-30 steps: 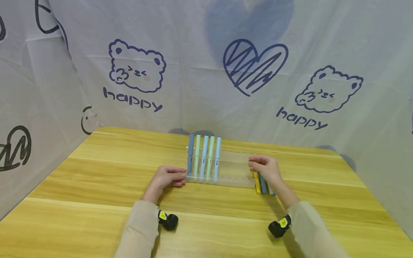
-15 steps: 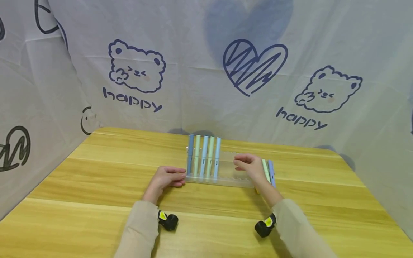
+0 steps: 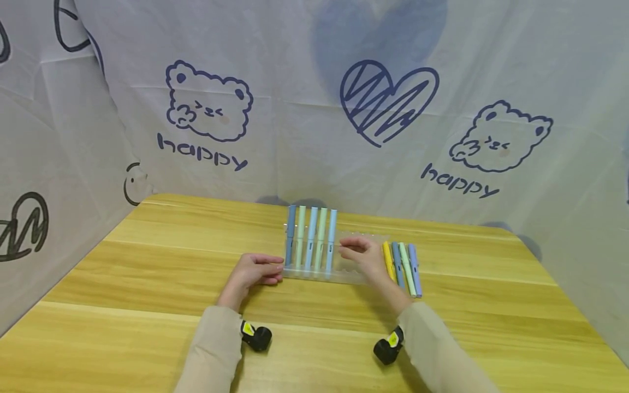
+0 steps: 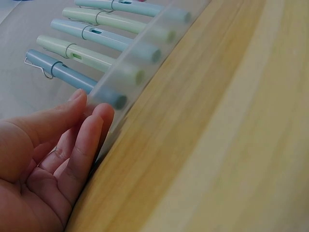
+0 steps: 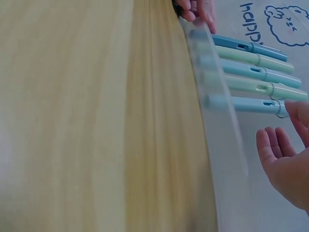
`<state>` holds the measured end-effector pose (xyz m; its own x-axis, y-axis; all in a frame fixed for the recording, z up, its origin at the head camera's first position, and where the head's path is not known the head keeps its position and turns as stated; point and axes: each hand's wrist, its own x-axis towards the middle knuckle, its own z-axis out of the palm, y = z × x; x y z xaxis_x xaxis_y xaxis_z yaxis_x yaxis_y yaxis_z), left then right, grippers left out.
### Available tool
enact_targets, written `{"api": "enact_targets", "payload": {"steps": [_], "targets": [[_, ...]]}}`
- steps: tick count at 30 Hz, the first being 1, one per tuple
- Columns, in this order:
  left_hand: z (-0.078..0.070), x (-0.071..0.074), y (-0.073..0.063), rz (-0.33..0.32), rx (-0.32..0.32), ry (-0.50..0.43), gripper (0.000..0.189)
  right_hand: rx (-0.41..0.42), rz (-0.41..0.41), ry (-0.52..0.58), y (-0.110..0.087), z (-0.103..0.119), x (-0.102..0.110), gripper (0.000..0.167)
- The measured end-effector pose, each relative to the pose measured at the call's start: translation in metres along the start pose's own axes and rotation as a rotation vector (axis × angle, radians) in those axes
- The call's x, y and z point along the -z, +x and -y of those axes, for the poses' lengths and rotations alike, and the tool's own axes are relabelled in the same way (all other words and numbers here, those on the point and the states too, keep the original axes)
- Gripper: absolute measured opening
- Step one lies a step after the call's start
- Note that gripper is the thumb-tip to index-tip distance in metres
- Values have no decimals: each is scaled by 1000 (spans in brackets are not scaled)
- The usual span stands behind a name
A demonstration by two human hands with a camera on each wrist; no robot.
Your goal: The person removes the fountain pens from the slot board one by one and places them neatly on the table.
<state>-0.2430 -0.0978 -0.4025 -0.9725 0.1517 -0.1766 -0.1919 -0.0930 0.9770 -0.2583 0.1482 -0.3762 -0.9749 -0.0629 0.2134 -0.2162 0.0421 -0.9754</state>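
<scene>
A clear frosted pen rack holds several pens standing in a row at its left end. From the left they run dark blue, pale green, light blue, pale green and light blue. My left hand pinches the rack's left end, thumb and fingers at its corner beside the dark blue pen. Beside the rightmost light blue pen is my right hand, fingers loosely extended and nothing in them. In the right wrist view its nearest fingertip overlaps that pen's cap.
Right of the rack several pens lie side by side on the wooden table: a yellow pen, a dark blue pen, a pale green pen and a lavender pen. A white printed cloth hangs behind the table.
My right hand has moved left along the rack, from beside the loose pens to the rightmost standing pen, uncovering the loose ones. The left hand has stayed at the rack's end.
</scene>
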Motion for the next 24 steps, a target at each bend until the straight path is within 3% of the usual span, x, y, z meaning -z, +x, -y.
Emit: {"api": "enact_targets", "payload": {"steps": [10,24], "targets": [[1,0,1,-10,13,14,30,-31,52,39,1,-9,-12,27],[0,0,0,-15,18,7,30,-40,73,42,3,-18,-13,27]]}}
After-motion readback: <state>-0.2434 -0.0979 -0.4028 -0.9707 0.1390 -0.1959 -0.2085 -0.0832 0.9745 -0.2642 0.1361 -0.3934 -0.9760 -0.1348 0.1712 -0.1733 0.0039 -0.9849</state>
